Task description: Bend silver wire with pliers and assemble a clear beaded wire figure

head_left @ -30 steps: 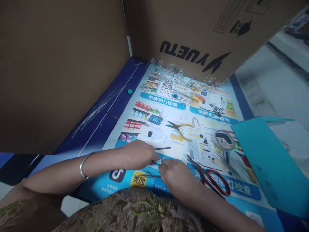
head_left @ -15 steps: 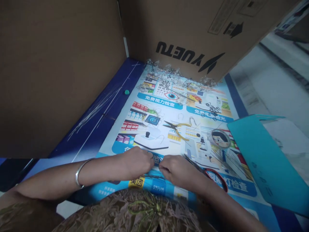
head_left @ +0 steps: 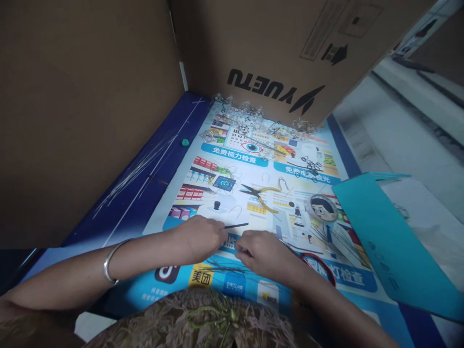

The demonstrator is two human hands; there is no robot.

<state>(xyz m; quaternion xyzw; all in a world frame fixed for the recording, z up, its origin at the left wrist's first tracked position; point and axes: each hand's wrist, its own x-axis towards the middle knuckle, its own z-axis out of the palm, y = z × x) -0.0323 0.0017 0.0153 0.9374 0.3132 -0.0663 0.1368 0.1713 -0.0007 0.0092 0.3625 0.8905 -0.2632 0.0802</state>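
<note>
Across the near end of a printed sheet [head_left: 250, 171] spread over my blue desk [head_left: 155, 198], my two hands faced each other with a narrow gap between them. My left hand [head_left: 205, 237] was curled, knuckles up, the fingers drawn in together; my right hand [head_left: 259, 251] was bent the same way, thumb and forefinger folded toward the gap. I could not tell whether either one pinched anything, since the fingertips were hidden and any strand there was too fine to make out. Thin dark wires [head_left: 225, 268] lay on the sheet just on my side of that gap, near both hands. A silver bangle [head_left: 111, 266] circled my left wrist.

Beyond my hands lay pliers [head_left: 266, 205] with yellow handles, their jaws parted, and a bent wire hook [head_left: 282, 183] just past them. Scissors were partly covered by my right forearm, one red handle [head_left: 331, 271] showing. To the right sat a round clear dish [head_left: 322, 208], then a teal box [head_left: 380, 246]. Dark rings [head_left: 311, 164] were heaped farther off, and clear tangled pieces [head_left: 250, 113] lined the foot of a cardboard panel [head_left: 268, 43]. Pale wires [head_left: 136, 169] fanned along the desk's left side, near a small green lump [head_left: 185, 142].
</note>
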